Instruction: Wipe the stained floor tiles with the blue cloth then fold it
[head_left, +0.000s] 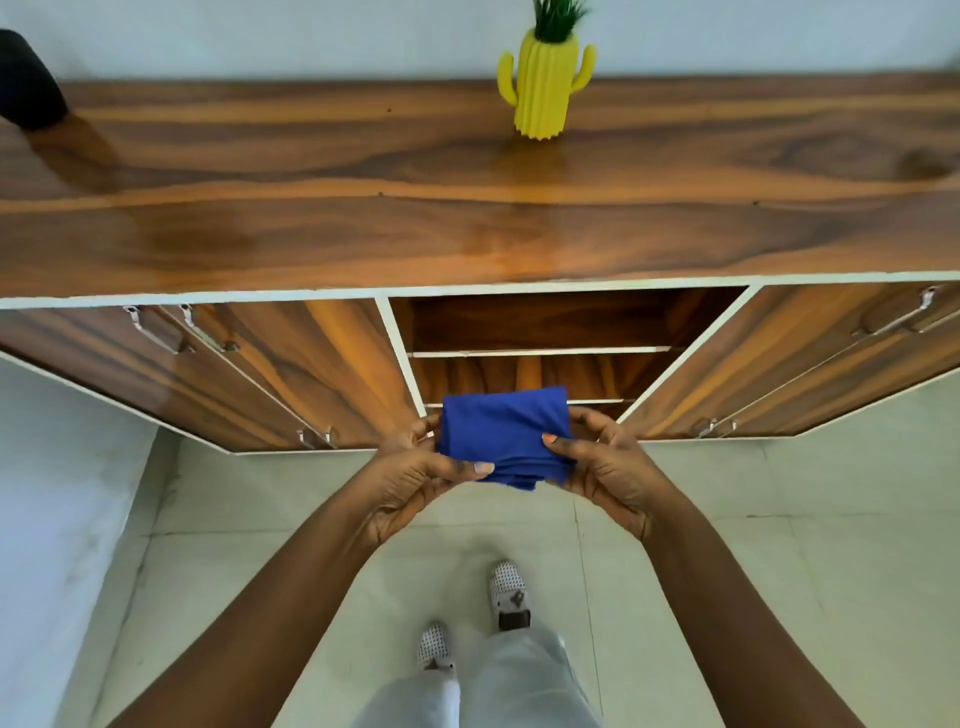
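Observation:
The blue cloth (503, 431) is folded into a small thick rectangle and held in the air in front of the wooden cabinet. My left hand (410, 480) grips its left edge, thumb on top near the lower corner. My right hand (605, 467) grips its right edge, thumb pressed on the cloth's face. Both hands hold it at about waist height above the pale floor tiles (727, 561). The tiles below look light grey with thin joints; I see no clear stain from here.
A long wooden cabinet (467, 234) runs across the view, with open shelves (545, 322) in the middle and doors with metal handles on both sides. A yellow cactus ornament (545, 78) stands on top. My feet in white shoes (506, 587) stand on the tiles.

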